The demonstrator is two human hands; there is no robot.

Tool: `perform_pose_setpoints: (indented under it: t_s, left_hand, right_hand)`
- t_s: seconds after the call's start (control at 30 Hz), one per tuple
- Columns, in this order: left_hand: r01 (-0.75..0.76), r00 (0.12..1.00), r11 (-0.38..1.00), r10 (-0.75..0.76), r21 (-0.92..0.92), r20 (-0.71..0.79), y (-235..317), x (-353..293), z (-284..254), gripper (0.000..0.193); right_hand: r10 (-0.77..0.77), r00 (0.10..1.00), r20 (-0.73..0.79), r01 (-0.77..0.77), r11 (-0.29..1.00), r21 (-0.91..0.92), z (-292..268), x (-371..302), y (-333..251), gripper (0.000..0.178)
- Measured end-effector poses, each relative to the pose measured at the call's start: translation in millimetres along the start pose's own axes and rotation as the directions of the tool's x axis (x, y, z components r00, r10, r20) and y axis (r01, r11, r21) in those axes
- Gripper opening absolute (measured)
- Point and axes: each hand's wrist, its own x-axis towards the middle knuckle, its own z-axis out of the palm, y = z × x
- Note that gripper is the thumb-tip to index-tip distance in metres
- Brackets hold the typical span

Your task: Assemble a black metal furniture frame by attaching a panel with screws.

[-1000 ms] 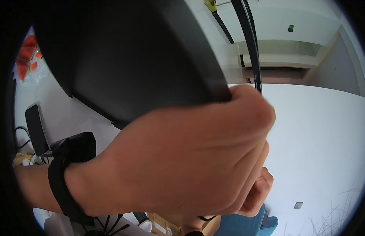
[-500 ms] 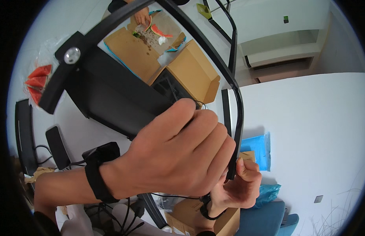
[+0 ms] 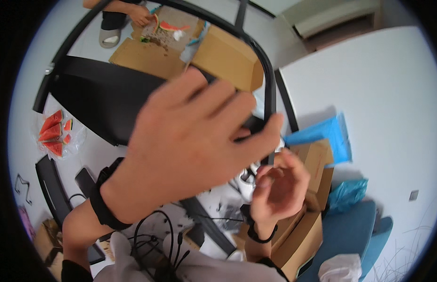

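Note:
My left hand (image 3: 190, 150) fills the middle of the view, blurred, with a black band on its wrist. Its fingers and thumb close around a thin curved black bar (image 3: 268, 80) that arcs above a flat black panel (image 3: 101, 98). Lower right, my right hand (image 3: 279, 188) is smaller and wears a dark wrist band. Its fingers curl in toward the thumb, and I see nothing between them. It hovers over a brown cardboard box (image 3: 317, 160), apart from the bar.
Watermelon slices (image 3: 53, 134) lie on clear plastic at the left. Open cardboard boxes (image 3: 228, 58) sit at the top, where another person's hand (image 3: 139, 15) reaches watermelon pieces. Blue bags (image 3: 324, 134), a blue seat (image 3: 350, 235) and black cables (image 3: 157, 239) are nearby.
The black panel has dropped away from the camera, uncovering the floor, boxes and watermelon. My left hand stays on the black bar and has shifted right; my right hand is more exposed.

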Motion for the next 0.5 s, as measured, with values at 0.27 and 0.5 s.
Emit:
perform_pose_setpoints:
  t_s: [0.27,0.5]
  left_hand:
    - [-0.122,0.947,0.993,0.114,0.007,0.302,5,22,-28,0.048]
    - [-0.141,0.894,0.985,0.084,0.099,0.440,-1,18,-48,0.075]
  right_hand:
    - [0.654,0.757,0.010,-0.623,0.726,-0.293,-66,-126,103,0.009]
    - [0.743,0.663,0.095,-0.642,0.628,-0.439,-47,-261,161,0.011]
